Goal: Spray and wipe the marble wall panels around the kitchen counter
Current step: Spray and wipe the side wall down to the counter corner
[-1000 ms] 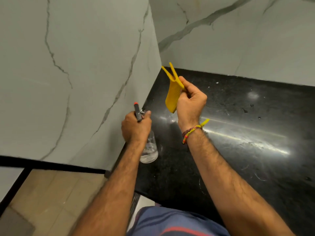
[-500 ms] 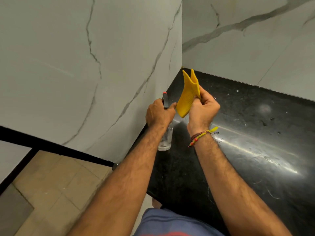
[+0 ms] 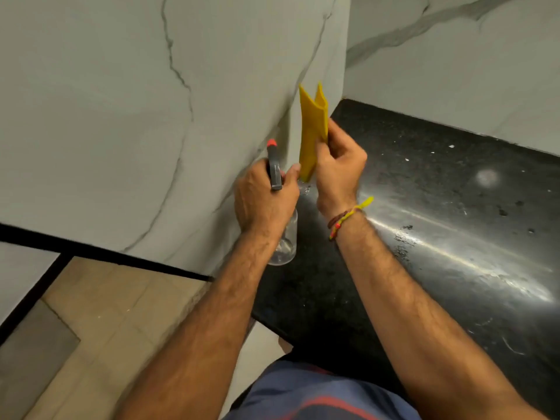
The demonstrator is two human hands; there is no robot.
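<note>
Marble fills most of the view: a side wall panel [image 3: 106,116], pale with thin grey veins, runs down the left and meets a back wall panel [image 3: 454,71] at a corner seam in the upper middle. Below them lies a black counter [image 3: 424,207], glossy, speckled with small pale flecks and streaked with a bright glare band across its right half. At lower left the side panel ends at a dark strip, and under that a tan tiled floor [image 3: 100,313] shows.

Two bare forearms reach up from the bottom edge, where a blue garment [image 3: 318,395] with a red stripe is cut off by the frame. The left hand [image 3: 263,198] is wrapped tight around the neck of a clear spray bottle [image 3: 286,241], held close to the side panel above the counter's left edge; its grey trigger head with an orange tip stands up out of the fist. The bottle's lower body shows below the hand, and whether it rests on the counter cannot be told. The right hand [image 3: 339,165] pinches a folded yellow cloth [image 3: 312,128], held upright just beside the bottle's head and in front of the corner. The cloth's lower end sits between the two hands, which are nearly touching. A braided bracelet [image 3: 345,218] circles the right wrist.
</note>
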